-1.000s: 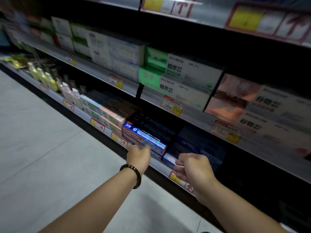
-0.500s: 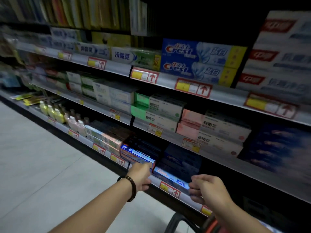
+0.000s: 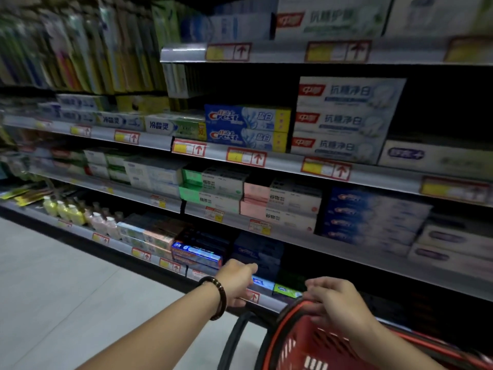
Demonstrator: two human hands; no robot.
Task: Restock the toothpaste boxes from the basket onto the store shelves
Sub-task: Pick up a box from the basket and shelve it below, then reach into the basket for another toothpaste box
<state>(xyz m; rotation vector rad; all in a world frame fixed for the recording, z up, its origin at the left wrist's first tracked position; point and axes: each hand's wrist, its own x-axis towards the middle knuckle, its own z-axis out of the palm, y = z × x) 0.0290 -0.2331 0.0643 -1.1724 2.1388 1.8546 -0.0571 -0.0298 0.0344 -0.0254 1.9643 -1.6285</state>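
Note:
Stacked toothpaste boxes fill the store shelves (image 3: pixel 288 162), among them blue Crest boxes (image 3: pixel 246 128) at mid height and a dark blue stack (image 3: pixel 198 253) on the bottom shelf. A red basket (image 3: pixel 298 340) with a black handle sits at the lower right; its inside is hidden. My left hand (image 3: pixel 237 279), with a bead bracelet on the wrist, reaches toward the bottom shelf's front edge beside the dark blue boxes, fingers extended, holding nothing. My right hand (image 3: pixel 336 303) hovers over the basket's near rim with loosely curled fingers, empty.
Small bottles (image 3: pixel 77 213) stand at the left of the bottom shelf. Price tags with red arrows line the shelf edges. A light tiled floor (image 3: pixel 53 289) spreads to the left. Hanging toothbrush packs (image 3: pixel 80 44) fill the upper left.
The view has tilted up and back, so higher shelves and the red basket have come into sight. Both hands have drawn back from the bottom shelf, the right one ending above the basket.

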